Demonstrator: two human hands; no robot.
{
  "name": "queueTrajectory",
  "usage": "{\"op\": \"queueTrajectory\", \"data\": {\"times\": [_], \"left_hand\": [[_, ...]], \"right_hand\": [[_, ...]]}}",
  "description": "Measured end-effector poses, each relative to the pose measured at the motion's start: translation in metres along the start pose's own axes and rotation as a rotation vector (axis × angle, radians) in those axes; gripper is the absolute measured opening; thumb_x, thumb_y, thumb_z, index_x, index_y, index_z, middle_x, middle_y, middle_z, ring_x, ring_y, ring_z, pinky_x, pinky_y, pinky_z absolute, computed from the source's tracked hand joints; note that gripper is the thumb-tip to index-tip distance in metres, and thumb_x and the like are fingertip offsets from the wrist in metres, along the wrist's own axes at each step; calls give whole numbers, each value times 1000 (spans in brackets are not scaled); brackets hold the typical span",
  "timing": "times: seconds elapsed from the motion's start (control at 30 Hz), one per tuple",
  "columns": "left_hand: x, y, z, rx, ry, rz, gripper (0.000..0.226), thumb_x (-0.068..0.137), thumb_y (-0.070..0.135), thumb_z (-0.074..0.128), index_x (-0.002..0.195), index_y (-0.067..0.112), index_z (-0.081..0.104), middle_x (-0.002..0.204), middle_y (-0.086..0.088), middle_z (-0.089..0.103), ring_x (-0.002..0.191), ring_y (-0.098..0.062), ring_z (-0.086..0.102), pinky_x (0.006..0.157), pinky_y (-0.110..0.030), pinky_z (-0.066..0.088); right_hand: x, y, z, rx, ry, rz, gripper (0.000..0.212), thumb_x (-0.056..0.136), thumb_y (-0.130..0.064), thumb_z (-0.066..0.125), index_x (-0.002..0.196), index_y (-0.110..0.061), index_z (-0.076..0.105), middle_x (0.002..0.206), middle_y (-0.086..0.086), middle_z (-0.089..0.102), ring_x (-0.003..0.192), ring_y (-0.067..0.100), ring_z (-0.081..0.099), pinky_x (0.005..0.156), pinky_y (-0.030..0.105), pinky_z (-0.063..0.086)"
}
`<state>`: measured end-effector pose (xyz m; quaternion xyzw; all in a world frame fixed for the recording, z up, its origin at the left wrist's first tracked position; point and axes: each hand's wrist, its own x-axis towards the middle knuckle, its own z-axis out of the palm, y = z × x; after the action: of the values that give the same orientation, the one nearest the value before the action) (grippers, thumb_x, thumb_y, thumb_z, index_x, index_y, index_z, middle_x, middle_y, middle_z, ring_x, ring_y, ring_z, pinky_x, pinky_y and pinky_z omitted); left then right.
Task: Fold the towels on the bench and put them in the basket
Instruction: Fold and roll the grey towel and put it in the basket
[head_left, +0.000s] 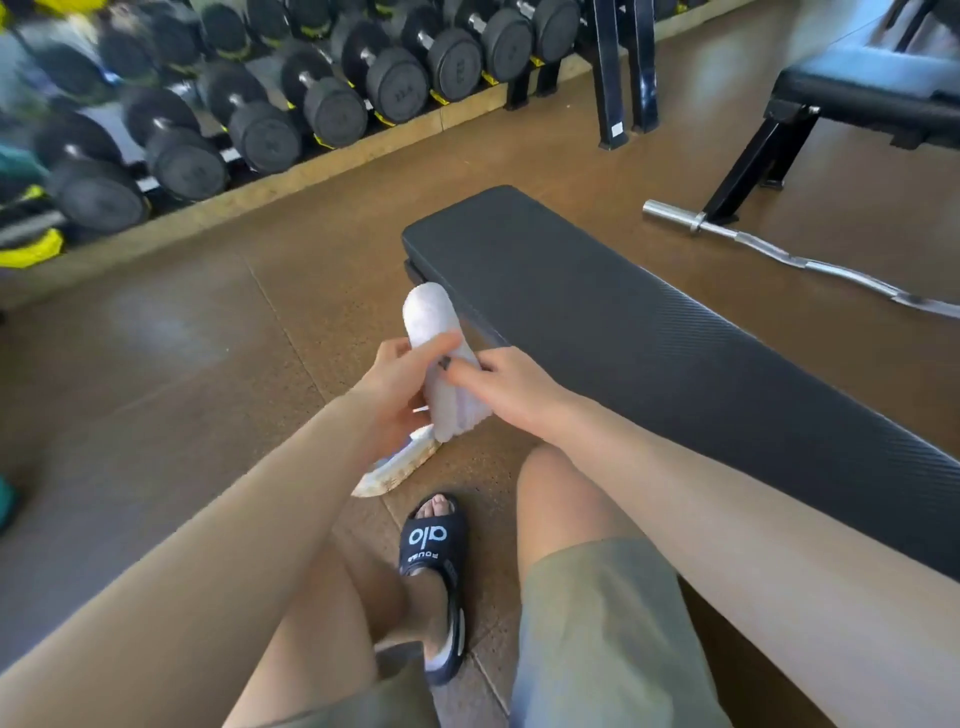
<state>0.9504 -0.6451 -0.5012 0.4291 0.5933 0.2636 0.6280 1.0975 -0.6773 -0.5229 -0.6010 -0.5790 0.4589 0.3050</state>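
A white towel, folded into a narrow bundle, is held up in the air just left of the black padded bench. My left hand grips its left side, thumb across the front. My right hand pinches its right side. Below the hands, part of a pale woven basket shows on the floor, mostly hidden by my left forearm. No towel lies on the visible bench top.
A rack of black dumbbells lines the far left wall. A curl bar lies on the brown floor beyond the bench, near a second bench. My knees and a black sandal are below.
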Motion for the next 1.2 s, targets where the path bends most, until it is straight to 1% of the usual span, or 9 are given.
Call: {"op": "queueTrajectory", "data": {"times": [0.1, 0.23, 0.37, 0.43, 0.67, 0.83, 0.93, 1.07, 1.2], "left_hand": [[-16, 2, -28, 109, 64, 63, 69, 80, 40, 81, 134, 25, 42, 112, -3, 67, 90, -20, 74, 84, -44, 61], [-19, 2, -66, 557, 152, 250, 64, 75, 36, 84, 125, 32, 44, 111, 2, 59, 93, -19, 62, 68, -32, 50], [-21, -3, -103, 1027, 76, 327, 66, 73, 32, 79, 126, 43, 42, 110, 2, 61, 86, -20, 63, 69, -33, 52], [-20, -7, -116, 1199, -5, 338, 67, 72, 33, 76, 126, 50, 40, 109, 6, 61, 90, -19, 62, 78, -40, 56], [13, -14, -159, 1318, -185, 339, 63, 66, 34, 81, 118, 48, 47, 106, 16, 59, 96, -12, 61, 81, -41, 57], [56, -27, -175, 1373, -217, 298, 63, 60, 40, 84, 113, 42, 48, 103, 15, 59, 93, -14, 62, 79, -41, 58], [92, -37, -190, 1425, -122, 266, 81, 57, 53, 84, 127, 37, 45, 117, 8, 62, 101, -21, 61, 85, -41, 55], [153, -65, -211, 921, 91, 101, 106, 63, 52, 83, 149, 33, 25, 142, -1, 43, 130, -25, 45, 102, -45, 48], [208, -93, -219, 274, 128, -200, 71, 86, 41, 74, 144, 25, 36, 119, -3, 60, 101, -22, 65, 96, -43, 55]], "right_hand": [[-5, -14, 28, 166, -77, 63, 37, 95, -44, 59, 111, -15, 73, 108, 2, 74, 104, 20, 68, 95, 40, 52], [-8, -22, 44, 190, -230, 114, 31, 90, -32, 71, 117, -16, 68, 101, -3, 68, 94, 18, 64, 83, 30, 53], [15, -33, 45, 184, 24, 29, 54, 83, -25, 76, 130, -23, 50, 122, -1, 57, 114, 16, 58, 95, 32, 49], [25, -46, 50, 62, -14, -75, 66, 83, -22, 74, 142, -33, 45, 136, -5, 50, 124, 12, 50, 100, 31, 41], [75, -59, 96, -424, -469, -3, 41, 75, -33, 79, 111, -19, 64, 109, -1, 70, 102, 17, 67, 93, 38, 55], [104, -30, 119, -437, -493, 10, 17, 85, -39, 73, 88, -26, 62, 89, -4, 62, 85, 15, 61, 69, 31, 45], [127, -5, 126, -267, -475, 125, 22, 88, -41, 71, 100, -24, 63, 99, -4, 63, 97, 15, 61, 77, 30, 46], [168, 37, 145, -16, -291, 317, 35, 91, -34, 70, 118, -14, 62, 109, 2, 67, 105, 19, 64, 97, 38, 50], [207, 72, 186, 64, -202, 421, 41, 90, -33, 68, 124, -12, 63, 112, 5, 69, 105, 22, 65, 98, 44, 53]]}}
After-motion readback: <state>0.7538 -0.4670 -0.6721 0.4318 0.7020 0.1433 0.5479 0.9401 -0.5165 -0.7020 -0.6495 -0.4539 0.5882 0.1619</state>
